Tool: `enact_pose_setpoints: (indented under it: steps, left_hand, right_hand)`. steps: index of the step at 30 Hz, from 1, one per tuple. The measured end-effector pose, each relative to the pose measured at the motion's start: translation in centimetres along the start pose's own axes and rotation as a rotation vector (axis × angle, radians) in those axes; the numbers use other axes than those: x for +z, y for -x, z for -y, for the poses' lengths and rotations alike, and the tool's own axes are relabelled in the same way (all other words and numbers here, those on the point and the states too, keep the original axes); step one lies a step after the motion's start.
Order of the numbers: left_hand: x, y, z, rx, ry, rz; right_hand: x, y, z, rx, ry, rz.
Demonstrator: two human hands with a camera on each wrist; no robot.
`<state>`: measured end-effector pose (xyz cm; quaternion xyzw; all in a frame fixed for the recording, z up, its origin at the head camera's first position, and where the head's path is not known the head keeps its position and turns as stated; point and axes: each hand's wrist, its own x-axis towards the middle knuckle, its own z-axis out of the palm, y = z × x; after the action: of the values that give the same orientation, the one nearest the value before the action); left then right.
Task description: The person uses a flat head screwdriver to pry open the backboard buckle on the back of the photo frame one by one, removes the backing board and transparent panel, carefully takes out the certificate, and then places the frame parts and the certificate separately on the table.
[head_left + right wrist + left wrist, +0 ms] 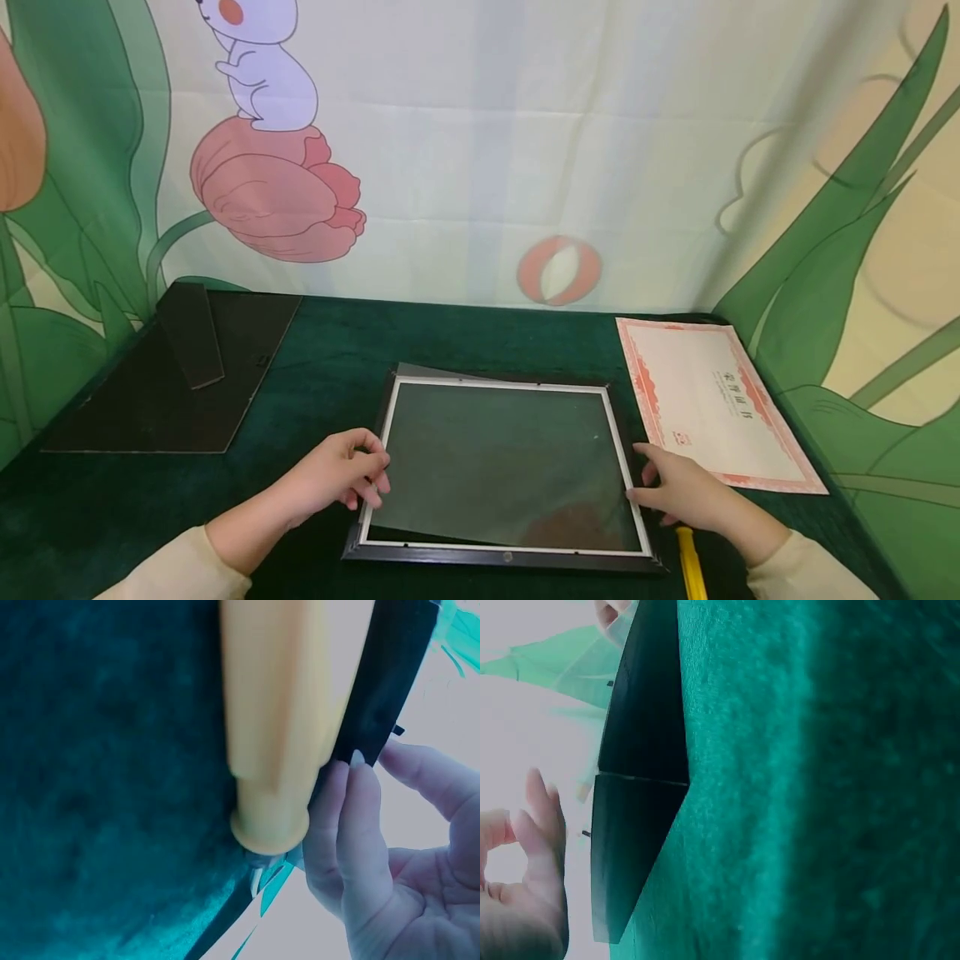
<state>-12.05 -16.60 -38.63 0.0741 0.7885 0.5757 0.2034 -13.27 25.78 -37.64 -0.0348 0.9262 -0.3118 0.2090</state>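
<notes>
A dark picture frame with a white inner border lies on the green cloth. Over its opening is a clear pane, its left side raised and its upper left corner showing beyond the frame's far edge. My left hand pinches the pane's left edge between thumb and fingers; in the left wrist view that hand is above the frame's side. My right hand grips the frame's right side, fingertips against the outer wall and thumb at the top edge, as the right wrist view shows.
A black backing board with a stand leg lies at the left. A red-bordered certificate lies at the right. A yellow-handled tool is beside the frame near my right hand. A printed curtain hangs behind.
</notes>
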Motion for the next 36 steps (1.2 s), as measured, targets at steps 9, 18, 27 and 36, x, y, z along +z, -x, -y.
enact_pose_setpoints:
  steps: [9,18,27,36]
  left_hand:
    - [-0.8,-0.2,0.8,-0.064,0.172,0.12]
    - [-1.3,-0.1,0.6,-0.051,0.192,0.103]
    - [-2.0,0.6,0.7,-0.044,0.217,0.098]
    - [-3.3,1.6,0.7,-0.024,0.223,0.094]
  right_hand:
    - [0.1,0.2,0.1,0.003,0.063,0.016]
    - [0.4,0.2,0.3,-0.001,0.066,0.008]
    - [0.0,0.2,0.0,-0.146,-0.039,-0.132]
    - [-0.3,0.1,0.6,-0.213,-0.215,0.054]
